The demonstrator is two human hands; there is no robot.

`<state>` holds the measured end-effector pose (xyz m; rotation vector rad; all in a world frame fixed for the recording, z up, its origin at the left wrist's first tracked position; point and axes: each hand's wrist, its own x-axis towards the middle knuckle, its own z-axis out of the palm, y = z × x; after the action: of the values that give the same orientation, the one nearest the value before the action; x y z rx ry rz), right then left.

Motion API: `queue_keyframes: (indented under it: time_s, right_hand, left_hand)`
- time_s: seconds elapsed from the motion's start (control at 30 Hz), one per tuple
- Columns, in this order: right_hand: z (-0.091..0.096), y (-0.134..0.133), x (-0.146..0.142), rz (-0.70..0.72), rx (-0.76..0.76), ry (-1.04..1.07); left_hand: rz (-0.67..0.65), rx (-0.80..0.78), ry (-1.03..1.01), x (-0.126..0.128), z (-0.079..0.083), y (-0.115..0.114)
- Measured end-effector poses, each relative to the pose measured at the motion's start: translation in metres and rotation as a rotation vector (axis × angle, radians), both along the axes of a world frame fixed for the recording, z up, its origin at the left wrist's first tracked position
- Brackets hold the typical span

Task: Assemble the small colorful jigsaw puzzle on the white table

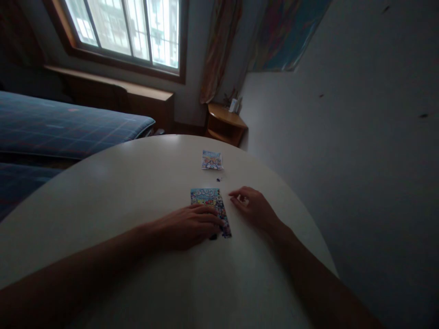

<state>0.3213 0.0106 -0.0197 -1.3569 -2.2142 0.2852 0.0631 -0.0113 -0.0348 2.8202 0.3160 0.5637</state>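
A colourful printed sheet (206,194), crowded with small cartoon pictures and lettering along its top, lies on the white table. My left hand (195,225) rests flat across its lower part, fingers stretched out, covering much of it. Just right of the sheet, my right hand (252,206) is held with thumb and index fingertip close together in a loose pinch. Whatever is between those tips, if anything, is too small to make out. Beyond the sheet lie a few tiny dark bits (219,179) and a small printed packet (211,160).
The round white table (137,183) curves away in front of me. A bare mattress with a blue plaid cover (68,121) is at the left. A small wooden corner stand (228,119) is behind the table, beside the wall (343,137) on the right.
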Motion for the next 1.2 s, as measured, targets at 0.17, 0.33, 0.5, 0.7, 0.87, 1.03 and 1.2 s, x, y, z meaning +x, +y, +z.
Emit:
queue_keyframes:
  time_s: [0.17, 0.33, 0.5, 0.7, 0.87, 1.03, 1.2]
  right_hand:
    - [-0.007, 0.025, -0.006, -0.125, -0.065, -0.015]
    - [0.0, 0.067, -0.014, -0.073, -0.119, -0.088]
    - [0.004, 0.097, -0.019, 0.012, -0.187, -0.154]
    - [0.008, 0.095, -0.025, 0.003, -0.241, -0.208]
    - [0.008, 0.078, -0.025, -0.047, -0.211, -0.17]
    - [0.012, 0.039, -0.031, -0.073, -0.155, -0.051]
    - [0.017, -0.02, -0.045, 0.098, -0.212, 0.208]
  left_hand:
    - [0.161, -0.038, -0.091, -0.004, -0.001, 0.001]
    - [0.377, 0.039, -0.158, -0.011, -0.004, 0.011]
    - [0.5, 0.066, -0.152, -0.019, -0.009, 0.022]
    - [0.519, 0.04, -0.139, -0.019, -0.009, 0.022]
    - [0.52, 0.035, -0.116, -0.018, -0.009, 0.021]
    - [0.539, 0.014, -0.12, -0.017, -0.009, 0.022]
    - [0.526, -0.053, -0.19, -0.018, -0.009, 0.025]
